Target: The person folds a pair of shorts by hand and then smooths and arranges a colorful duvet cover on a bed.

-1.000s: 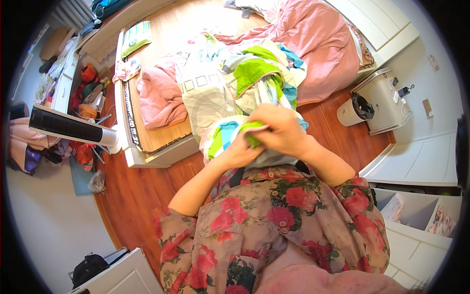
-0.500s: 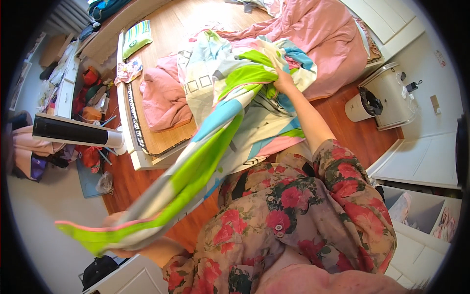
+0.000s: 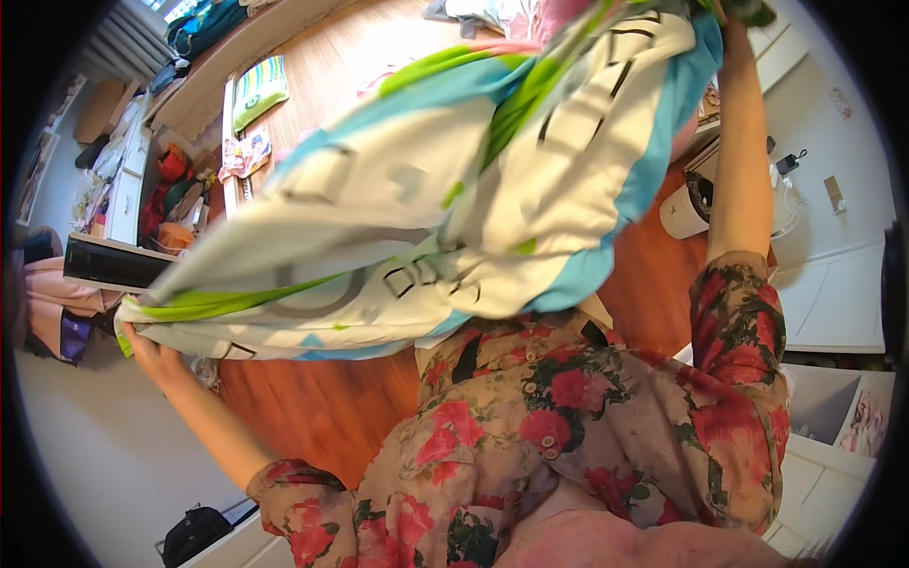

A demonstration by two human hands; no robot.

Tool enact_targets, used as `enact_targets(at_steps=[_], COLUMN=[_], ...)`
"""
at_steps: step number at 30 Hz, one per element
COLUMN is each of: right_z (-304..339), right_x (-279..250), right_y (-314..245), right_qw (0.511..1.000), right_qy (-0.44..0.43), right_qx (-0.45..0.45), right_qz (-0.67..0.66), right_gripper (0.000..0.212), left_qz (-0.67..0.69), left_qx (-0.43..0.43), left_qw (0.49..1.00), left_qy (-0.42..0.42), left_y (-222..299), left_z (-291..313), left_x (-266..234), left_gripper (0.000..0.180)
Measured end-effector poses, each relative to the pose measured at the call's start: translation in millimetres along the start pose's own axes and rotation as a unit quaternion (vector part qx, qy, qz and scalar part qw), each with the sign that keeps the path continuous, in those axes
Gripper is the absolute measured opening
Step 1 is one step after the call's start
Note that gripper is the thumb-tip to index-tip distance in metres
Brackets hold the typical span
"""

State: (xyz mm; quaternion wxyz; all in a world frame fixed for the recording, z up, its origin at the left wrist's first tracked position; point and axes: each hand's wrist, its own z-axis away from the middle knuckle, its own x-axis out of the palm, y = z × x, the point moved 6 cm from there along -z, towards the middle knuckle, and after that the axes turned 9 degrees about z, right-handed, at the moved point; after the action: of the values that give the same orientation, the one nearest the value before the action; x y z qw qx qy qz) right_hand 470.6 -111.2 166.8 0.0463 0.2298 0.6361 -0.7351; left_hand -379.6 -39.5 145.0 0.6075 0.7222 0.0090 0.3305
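A large patterned bed cover (image 3: 407, 180), cream, lime green, blue and grey with black line shapes, is stretched and billowing in the air across my front. At the left, my left hand (image 3: 157, 360) grips a green and white corner of it. High at the right, my right hand (image 3: 737, 26) is closed on the opposite end, its fingers partly hidden by cloth. Much of the bed behind it is covered from sight, with only a little pink bedding (image 3: 684, 140) showing beside its right edge.
The wooden bed platform (image 3: 317, 57) holds a green striped pillow (image 3: 259, 92) and a small floral cloth (image 3: 244, 156). A black and white tower appliance (image 3: 114, 262) stands at the left. A waste bin (image 3: 684, 210) sits at right on the red wooden floor (image 3: 322, 407), above an open drawer (image 3: 824, 412).
Both arms have spread apart, my right hand rising to the upper right and my left moving forward. The bunched cover has been pulled off the bed and opened out in the air.
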Motion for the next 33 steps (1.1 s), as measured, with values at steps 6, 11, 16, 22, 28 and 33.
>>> enact_targets(at_steps=[6,11,16,22,28,33], right_z=[33,109,154,137,133,139], right_x=[-36,-32,24,68,205,231], right_y=[95,93,121,153,278,291], right_qw=[0.912,0.936,0.987,0.892,0.896,0.83], right_qy=[0.127,0.122,-0.091,0.08,-0.097,0.046], right_qx=[0.065,0.014,0.119,0.093,0.088,0.148], right_qz=[-0.385,-0.33,0.057,0.434,0.425,0.536], right_gripper=[0.024,0.023,0.044,0.055,0.094,0.053], left_qz=[0.029,0.004,-0.182,-0.426,-0.541,-0.629], left_qx=[0.051,0.073,-0.009,0.098,0.028,0.007], left_qw=[0.978,0.993,0.98,0.875,0.742,0.637], left_qy=[0.199,0.095,0.084,-0.208,-0.395,-0.445], left_y=[0,29,-96,-249,-390,-430], left_z=[-114,-115,-44,53,198,251], left_x=[-110,-66,15,91,182,162], left_gripper=[0.033,0.035,0.055,0.04,0.043,0.073])
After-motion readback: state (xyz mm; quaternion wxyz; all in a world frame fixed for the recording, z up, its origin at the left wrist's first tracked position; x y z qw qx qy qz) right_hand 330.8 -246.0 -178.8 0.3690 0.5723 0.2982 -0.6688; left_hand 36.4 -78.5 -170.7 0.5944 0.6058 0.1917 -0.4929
